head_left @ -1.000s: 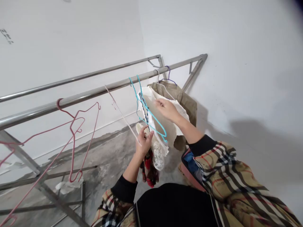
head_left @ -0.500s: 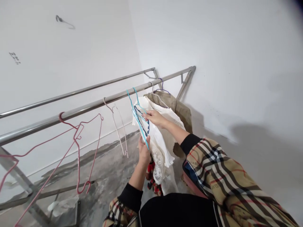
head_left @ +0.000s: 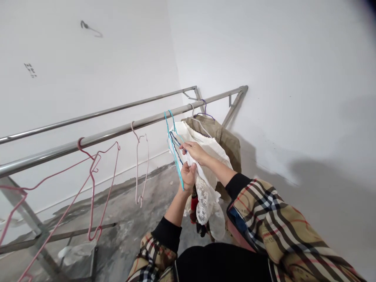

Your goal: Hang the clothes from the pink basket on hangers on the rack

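Note:
A white garment with lace [head_left: 204, 201] hangs from the metal rail, with a scalloped dark blue edge [head_left: 175, 149] showing near its front. My left hand [head_left: 187, 177] is closed on its white cloth, thumb up, just right of the lower end of a light blue hanger [head_left: 177, 160]. Slightly above it, my right hand [head_left: 194, 151] pinches the same garment near the dark blue edge. Another light blue hanger [head_left: 174, 123] hooks on the rail close behind and goes down into the cloth. My fingers partly cover the edge.
The metal rail [head_left: 110, 134] runs from left to the far right, with a second bar [head_left: 117, 109] behind. Pink hangers [head_left: 93, 184] and a pale pink hanger [head_left: 137, 168] hang at left. A khaki garment [head_left: 227, 137] hangs beyond the white one. Red patterned cloth [head_left: 194, 205] shows below.
My left hand has moved off the light blue hanger's lower end onto the white cloth. The pale pink hanger has swung, and the view has shifted slightly.

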{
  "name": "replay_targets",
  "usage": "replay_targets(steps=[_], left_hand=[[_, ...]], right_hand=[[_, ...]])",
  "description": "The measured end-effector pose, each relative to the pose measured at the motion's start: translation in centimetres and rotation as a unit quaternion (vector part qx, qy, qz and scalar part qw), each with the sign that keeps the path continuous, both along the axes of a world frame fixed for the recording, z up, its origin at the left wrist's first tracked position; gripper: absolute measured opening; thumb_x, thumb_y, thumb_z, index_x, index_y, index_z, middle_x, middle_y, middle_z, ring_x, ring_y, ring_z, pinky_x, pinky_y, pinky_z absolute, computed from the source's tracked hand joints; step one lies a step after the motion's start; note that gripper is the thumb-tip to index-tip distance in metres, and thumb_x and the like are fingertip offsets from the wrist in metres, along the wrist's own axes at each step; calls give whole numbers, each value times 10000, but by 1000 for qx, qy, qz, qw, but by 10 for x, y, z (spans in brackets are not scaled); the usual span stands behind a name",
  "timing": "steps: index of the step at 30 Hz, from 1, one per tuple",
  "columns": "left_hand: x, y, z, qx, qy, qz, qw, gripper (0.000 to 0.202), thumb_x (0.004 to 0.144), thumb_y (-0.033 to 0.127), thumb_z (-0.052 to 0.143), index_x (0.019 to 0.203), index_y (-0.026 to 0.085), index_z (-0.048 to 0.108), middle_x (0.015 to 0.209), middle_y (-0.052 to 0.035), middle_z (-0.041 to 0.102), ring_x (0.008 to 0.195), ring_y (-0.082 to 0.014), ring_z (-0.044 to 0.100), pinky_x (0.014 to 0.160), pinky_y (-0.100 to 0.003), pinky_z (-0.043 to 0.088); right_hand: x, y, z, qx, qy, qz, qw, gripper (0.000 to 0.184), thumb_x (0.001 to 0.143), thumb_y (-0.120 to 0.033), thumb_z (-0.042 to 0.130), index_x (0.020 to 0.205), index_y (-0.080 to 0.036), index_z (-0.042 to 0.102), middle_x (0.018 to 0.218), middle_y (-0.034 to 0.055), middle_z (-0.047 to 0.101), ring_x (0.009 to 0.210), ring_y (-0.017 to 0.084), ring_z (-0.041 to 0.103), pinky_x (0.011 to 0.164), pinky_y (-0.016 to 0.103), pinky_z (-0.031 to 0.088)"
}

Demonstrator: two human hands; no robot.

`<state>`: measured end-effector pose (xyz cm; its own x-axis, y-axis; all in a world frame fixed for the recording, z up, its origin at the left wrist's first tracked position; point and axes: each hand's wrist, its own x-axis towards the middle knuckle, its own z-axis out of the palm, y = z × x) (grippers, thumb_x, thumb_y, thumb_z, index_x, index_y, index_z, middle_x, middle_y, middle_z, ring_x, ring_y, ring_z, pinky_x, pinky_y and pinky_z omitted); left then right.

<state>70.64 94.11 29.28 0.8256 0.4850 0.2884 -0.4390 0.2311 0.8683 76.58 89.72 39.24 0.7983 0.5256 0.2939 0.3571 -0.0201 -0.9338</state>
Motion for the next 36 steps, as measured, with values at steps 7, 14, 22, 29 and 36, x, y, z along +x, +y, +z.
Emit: replay_targets(steps=[7,14,22,29,36], left_hand=[[-30,-7,4,73,47,-37,996,427,681,562,724,736,140,682,653,-17,663,614,-139,576,629,-254,451],[-47,-18,-17,377,117,-27,918,489,783,560,601,524,185,424,470,73,297,488,-78,281,506,-231,243],[-51,-9,-38,479,156,37,863,442,831,537,523,561,206,407,479,58,322,483,-102,304,529,-242,236],[-82,0,-24,473,98,84,872,480,849,515,522,519,199,377,443,54,326,440,-84,316,500,-220,242],[-103,1,-8,540,103,100,829,472,858,508,527,524,202,394,450,21,408,442,-101,382,503,-232,207]], right_hand=[[2,1,-1,1,20,-6,1000,238,846,-267,489,786,-144,685,622,-20,578,593,101,472,630,234,353],[-1,1,7,-1,33,0,999,201,789,-227,544,662,-141,675,604,-13,589,620,101,504,627,223,373],[-8,0,11,1,55,-22,998,196,813,-189,512,710,-129,667,486,-47,504,486,79,443,524,214,341],[-12,7,6,-2,53,-33,998,227,867,-216,461,865,-129,670,432,-90,366,346,75,335,388,224,265],[-19,2,11,-52,-49,-61,996,268,870,-199,455,828,-105,703,484,-54,424,399,71,367,442,225,311]])
